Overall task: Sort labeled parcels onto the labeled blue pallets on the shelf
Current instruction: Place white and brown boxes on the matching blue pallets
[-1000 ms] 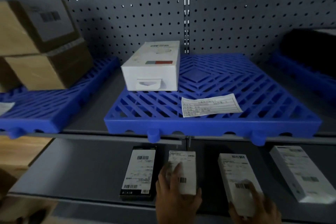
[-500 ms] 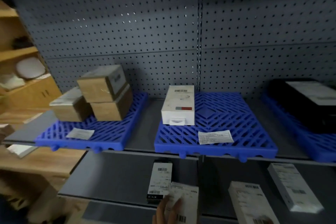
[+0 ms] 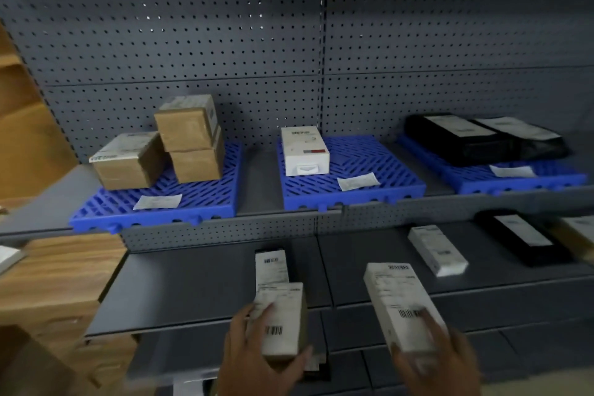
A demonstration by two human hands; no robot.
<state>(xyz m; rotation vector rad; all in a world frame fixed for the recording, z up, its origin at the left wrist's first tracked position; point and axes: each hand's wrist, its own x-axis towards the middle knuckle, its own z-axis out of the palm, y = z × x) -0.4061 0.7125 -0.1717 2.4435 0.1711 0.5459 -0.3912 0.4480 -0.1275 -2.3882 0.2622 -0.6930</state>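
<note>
Grey pegboard backs an upper shelf (image 3: 257, 183) carrying three blue pallets: the left pallet (image 3: 205, 202) with brown boxes (image 3: 189, 128), the middle pallet (image 3: 369, 196) with one white box (image 3: 303, 151), and the right pallet (image 3: 514, 183) with black parcels (image 3: 482, 141). The left hand (image 3: 257, 360) grips a white parcel (image 3: 283, 321), fingers (image 3: 254, 315) wrapped round its lower end. The right hand (image 3: 440, 363) grips a second white parcel (image 3: 401, 305) the same way. Both parcels are in front of the lower shelf (image 3: 193, 292). Hazards: each parcel is held by one end only and may tip or slip, and the pallet labels (image 3: 357, 182) are too blurred to read, so a mis-sort is possible. Compared with half a second ago, the view has drawn back, the right hand has entered it, and the second parcel is now lifted.
</note>
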